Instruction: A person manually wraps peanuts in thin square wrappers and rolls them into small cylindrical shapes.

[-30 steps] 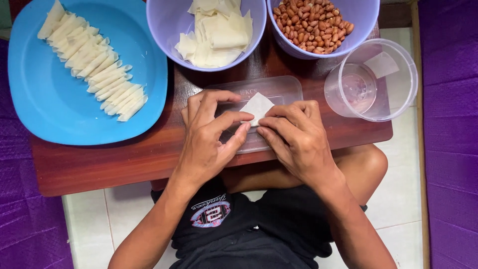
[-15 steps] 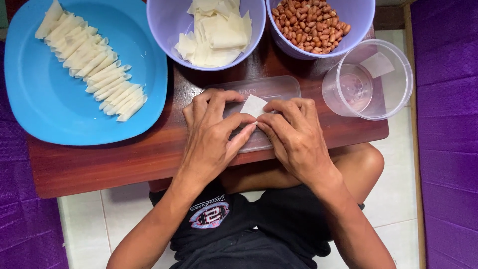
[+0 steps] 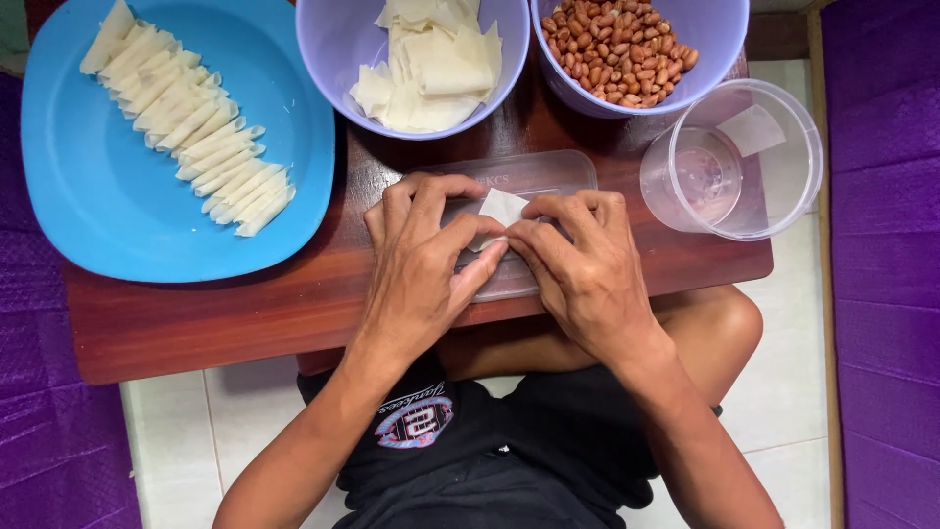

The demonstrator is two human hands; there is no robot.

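My left hand and my right hand meet over a clear plastic lid lying flat on the low wooden table. Between their fingertips they pinch a small white wrapper sheet, most of it rolled under the fingers, one corner sticking up. Just beyond the hands stand a lilac bowl of flat wrapper sheets and a lilac bowl of peanuts.
A blue plate at the left holds a row of several rolled white wrappers. A clear plastic cup with a little liquid stands at the right table edge. Purple mats flank the white tiled floor; my knees are under the table.
The visible part of the wrapper sheet has shrunk as both hands rolled it up toward the far side. The hands stay in the same place.
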